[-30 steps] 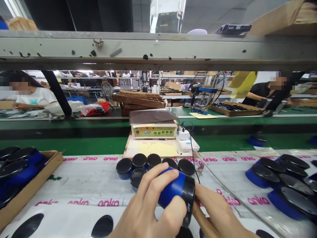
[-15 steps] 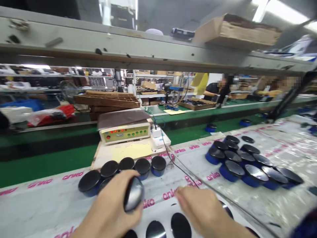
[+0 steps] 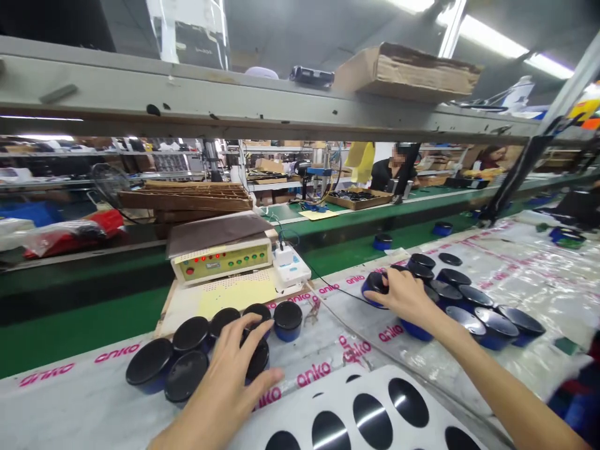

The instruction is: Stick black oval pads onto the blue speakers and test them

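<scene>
- Clamping a blue cylinder with a black lid (image 3: 374,289), the right hand (image 3: 405,297) holds its grip closed, fingers curled together over the lid; the cylinder lies tilted on the table, just left of a larger group.
- Spreading its fingers wide, the left hand (image 3: 222,381) sits over a cluster of upright black-lidded cylinders (image 3: 190,334); the fingertips lie across the lids, the grip apart and not clearly clamped on any one.
- Closest to the left hand's thumb side, one blue-walled cylinder (image 3: 287,320) stands just apart from the rest.
- Beyond the right grip, more cylinders with glossy lids (image 3: 473,294) crowd together on clear plastic sheeting (image 3: 553,312).
- Between and below both hands, a white panel (image 3: 375,378) carries black oval discs (image 3: 372,420).
- Under everything, the table's cover (image 3: 319,375) repeats pink "anko" lettering.
- Past the left hand's fingertips, a test box with red and green lights (image 3: 220,261) rests on a wooden board (image 3: 164,325) beside a white adapter (image 3: 290,265).
- Farther off, past a green conveyor belt (image 3: 84,331), a co-worker in a dark shirt (image 3: 387,175) sits near a tray of dark parts (image 3: 359,198).
</scene>
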